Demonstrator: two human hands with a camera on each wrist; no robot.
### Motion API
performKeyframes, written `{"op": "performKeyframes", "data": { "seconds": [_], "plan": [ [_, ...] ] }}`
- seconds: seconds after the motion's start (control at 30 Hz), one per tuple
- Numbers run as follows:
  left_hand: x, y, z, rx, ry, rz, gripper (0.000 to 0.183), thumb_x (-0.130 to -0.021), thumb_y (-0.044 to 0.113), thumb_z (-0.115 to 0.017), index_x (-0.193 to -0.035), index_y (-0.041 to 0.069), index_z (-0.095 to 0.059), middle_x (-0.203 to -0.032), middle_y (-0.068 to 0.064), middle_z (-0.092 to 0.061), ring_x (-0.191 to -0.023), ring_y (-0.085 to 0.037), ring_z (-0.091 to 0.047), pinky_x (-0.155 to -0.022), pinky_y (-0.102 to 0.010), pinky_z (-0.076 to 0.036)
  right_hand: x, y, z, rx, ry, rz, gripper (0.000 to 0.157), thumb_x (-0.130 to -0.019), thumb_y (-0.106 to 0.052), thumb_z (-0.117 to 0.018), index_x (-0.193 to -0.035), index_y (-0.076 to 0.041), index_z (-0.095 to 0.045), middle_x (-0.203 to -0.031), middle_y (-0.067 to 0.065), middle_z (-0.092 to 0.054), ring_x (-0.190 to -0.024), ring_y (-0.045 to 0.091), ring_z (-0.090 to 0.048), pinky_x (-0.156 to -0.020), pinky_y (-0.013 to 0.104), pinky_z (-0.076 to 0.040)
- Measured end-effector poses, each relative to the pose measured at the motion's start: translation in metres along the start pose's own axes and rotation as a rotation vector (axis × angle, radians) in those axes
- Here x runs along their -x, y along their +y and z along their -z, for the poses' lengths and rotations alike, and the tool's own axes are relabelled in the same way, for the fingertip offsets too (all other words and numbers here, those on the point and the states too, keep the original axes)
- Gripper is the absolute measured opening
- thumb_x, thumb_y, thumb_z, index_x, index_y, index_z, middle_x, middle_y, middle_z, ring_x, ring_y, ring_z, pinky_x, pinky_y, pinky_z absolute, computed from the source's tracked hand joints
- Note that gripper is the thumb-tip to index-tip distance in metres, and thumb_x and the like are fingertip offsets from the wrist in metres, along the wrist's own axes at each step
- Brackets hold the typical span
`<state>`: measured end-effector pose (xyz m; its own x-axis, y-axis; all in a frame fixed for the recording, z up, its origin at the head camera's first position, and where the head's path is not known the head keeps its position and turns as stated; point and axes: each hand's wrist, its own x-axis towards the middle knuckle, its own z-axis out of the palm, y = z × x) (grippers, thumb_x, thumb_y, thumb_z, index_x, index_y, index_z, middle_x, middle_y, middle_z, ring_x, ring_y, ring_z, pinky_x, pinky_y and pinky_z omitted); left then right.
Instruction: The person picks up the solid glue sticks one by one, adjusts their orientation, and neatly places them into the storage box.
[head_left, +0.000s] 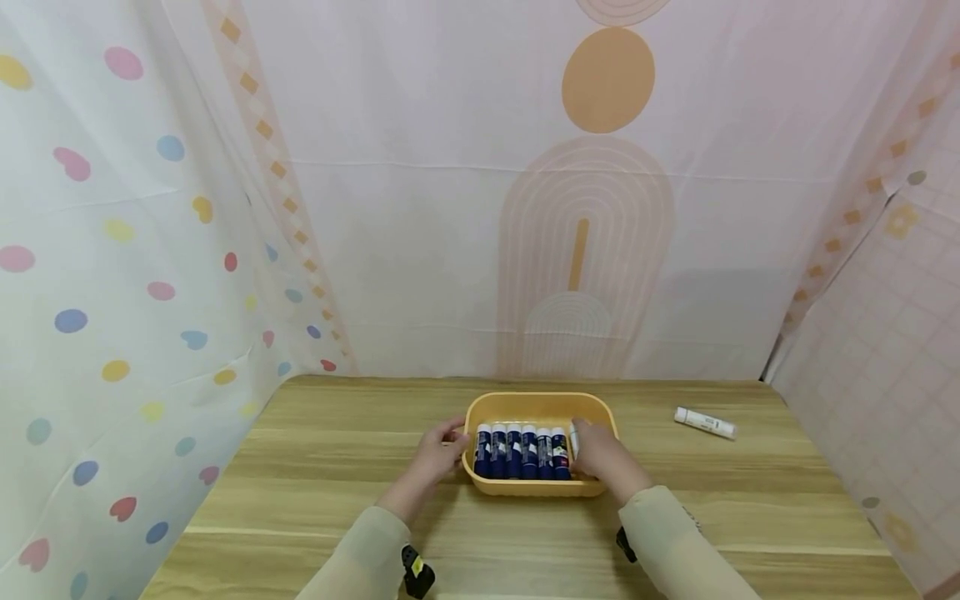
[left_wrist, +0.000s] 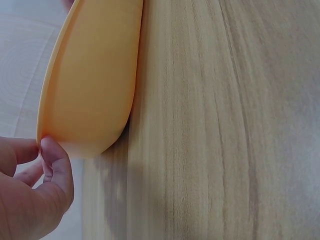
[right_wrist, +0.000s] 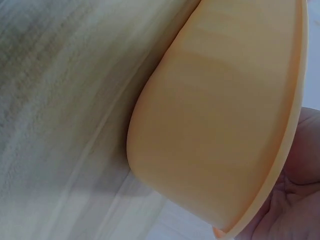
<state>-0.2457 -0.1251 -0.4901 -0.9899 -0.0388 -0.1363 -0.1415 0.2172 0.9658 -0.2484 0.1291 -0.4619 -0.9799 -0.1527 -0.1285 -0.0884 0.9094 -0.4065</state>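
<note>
A yellow-orange plastic basket [head_left: 528, 487] sits on the wooden table. Several glue sticks [head_left: 513, 454] with dark blue bodies and white ends stand side by side along its left and middle. My left hand [head_left: 441, 454] pinches the basket's left rim between thumb and fingers, as the left wrist view shows up close. Inside the right end of the basket is my right hand [head_left: 602, 457], fingers pointing down around a white glue stick [head_left: 574, 439], mostly covered by the hand. In the right wrist view the basket wall [right_wrist: 215, 110] hides the fingers.
Another white glue stick [head_left: 705, 422] lies on the table to the right of the basket. Patterned cloth [head_left: 420, 275] hangs behind the table's back edge, with more cloth at both sides. The wooden tabletop [head_left: 337, 450] extends around the basket.
</note>
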Motion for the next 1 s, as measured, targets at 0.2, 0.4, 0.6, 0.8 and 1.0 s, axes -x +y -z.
{"op": "performKeyframes", "data": {
  "seconds": [0.2,0.4,0.6,0.8,1.0],
  "plan": [
    [0.0,-0.001,0.001,-0.007,-0.004,0.006,0.037,-0.094,0.003,-0.053,-0.131,-0.003,-0.051,-0.096,-0.011,-0.05,-0.07,-0.013,-0.049,-0.06,-0.027,-0.049,0.0,-0.001,-0.001,-0.015,-0.05,0.011,0.074,-0.072,-0.001,-0.077,-0.137,0.006,-0.041,-0.121,0.028,-0.057,-0.09,0.03,-0.056,-0.079,0.041,-0.05],
    [0.002,-0.002,0.001,-0.008,-0.007,-0.003,0.038,-0.094,0.003,-0.053,-0.131,-0.004,-0.051,-0.095,-0.011,-0.051,-0.07,-0.013,-0.049,-0.059,-0.026,-0.049,0.008,0.0,0.002,-0.029,0.007,0.048,0.067,-0.072,-0.001,-0.076,-0.132,0.005,-0.047,-0.109,0.024,-0.061,-0.09,0.03,-0.058,-0.078,0.043,-0.051],
    [0.002,-0.002,0.0,-0.007,-0.008,0.001,0.038,-0.094,0.003,-0.053,-0.132,-0.002,-0.051,-0.095,-0.01,-0.051,-0.069,-0.013,-0.048,-0.059,-0.026,-0.048,0.017,0.013,0.026,-0.142,0.207,0.14,0.051,-0.082,-0.007,-0.068,-0.13,-0.002,-0.052,-0.115,0.02,-0.059,-0.093,0.031,-0.061,-0.074,0.042,-0.054],
    [0.001,-0.003,-0.001,0.002,-0.001,-0.008,0.037,-0.094,0.002,-0.053,-0.131,-0.004,-0.051,-0.093,-0.01,-0.051,-0.069,-0.013,-0.048,-0.058,-0.025,-0.047,0.017,0.059,0.045,-0.154,0.432,0.168,0.042,-0.088,-0.007,-0.056,-0.129,-0.003,-0.052,-0.119,0.019,-0.056,-0.099,0.034,-0.059,-0.075,0.046,-0.053],
    [0.002,-0.001,-0.001,0.0,0.008,0.004,0.037,-0.094,0.002,-0.053,-0.131,-0.003,-0.051,-0.094,-0.01,-0.051,-0.07,-0.014,-0.049,-0.058,-0.024,-0.047,0.015,0.117,0.046,-0.084,0.53,0.164,0.045,-0.087,-0.001,-0.056,-0.132,0.002,-0.048,-0.122,0.027,-0.052,-0.103,0.043,-0.054,-0.081,0.054,-0.049]
  ]
}}
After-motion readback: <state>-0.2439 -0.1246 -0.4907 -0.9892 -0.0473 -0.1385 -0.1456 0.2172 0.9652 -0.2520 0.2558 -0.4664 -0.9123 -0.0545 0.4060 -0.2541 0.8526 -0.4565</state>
